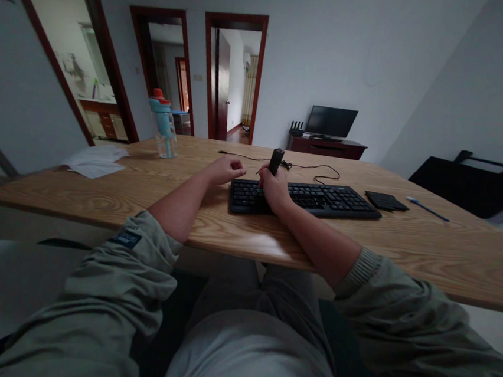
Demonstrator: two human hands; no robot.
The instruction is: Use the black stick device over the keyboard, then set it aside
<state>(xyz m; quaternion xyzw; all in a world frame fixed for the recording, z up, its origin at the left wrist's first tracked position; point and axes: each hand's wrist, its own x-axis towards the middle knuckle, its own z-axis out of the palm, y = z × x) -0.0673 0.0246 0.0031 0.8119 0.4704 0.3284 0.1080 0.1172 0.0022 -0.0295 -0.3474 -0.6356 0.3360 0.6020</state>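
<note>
A black keyboard [334, 199] lies near the front edge of the wooden table, and some of its middle is covered by my right hand. My right hand [275, 186] is closed around a black stick-shaped tool [276, 160], held upright over the left part of the keys. The tool's lower end is hidden by my fingers, so its exact kind does not show. By the keyboard's left end, my left hand [225, 170] rests with its fingers curled in, and I see nothing held in it. Behind the keyboard runs a thin black cable [311, 167].
Flat black pieces [386, 201] lie right of the keyboard, beside a blue-handled brush [430, 210]. White papers [96, 160] and a clear bottle with a blue and red lid [164, 130] stand on the left of the table [161, 197]. A monitor [331, 121] is by the far wall.
</note>
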